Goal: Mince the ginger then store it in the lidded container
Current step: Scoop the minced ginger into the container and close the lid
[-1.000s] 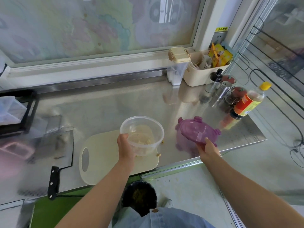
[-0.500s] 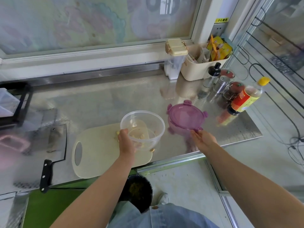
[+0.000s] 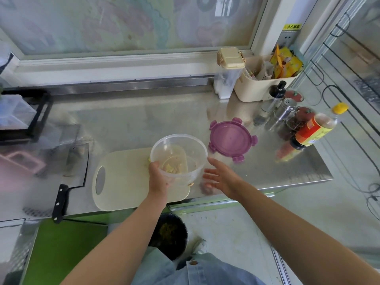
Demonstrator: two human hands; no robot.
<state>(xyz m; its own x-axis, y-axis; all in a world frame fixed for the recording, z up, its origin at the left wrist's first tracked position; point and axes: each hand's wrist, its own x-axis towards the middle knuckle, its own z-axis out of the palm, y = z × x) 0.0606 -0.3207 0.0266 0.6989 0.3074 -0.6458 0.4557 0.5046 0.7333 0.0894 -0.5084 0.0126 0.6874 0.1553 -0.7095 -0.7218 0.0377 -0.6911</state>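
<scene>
The lid (image 3: 231,138) lies right of the tub (image 3: 181,147), just beyond the open, empty right hand (image 3: 222,177); the left hand (image 3: 157,178) grips the tub.

The lid (image 3: 230,138) is translucent purple, the container (image 3: 178,156) clear with pale yellow ginger (image 3: 172,168) inside. The cutting board (image 3: 123,179) is cream; the cleaver (image 3: 71,171) has a black handle. The counter (image 3: 133,120) is silver steel, and the sauce bottle (image 3: 314,128) has a yellow cap and red-orange label.
</scene>
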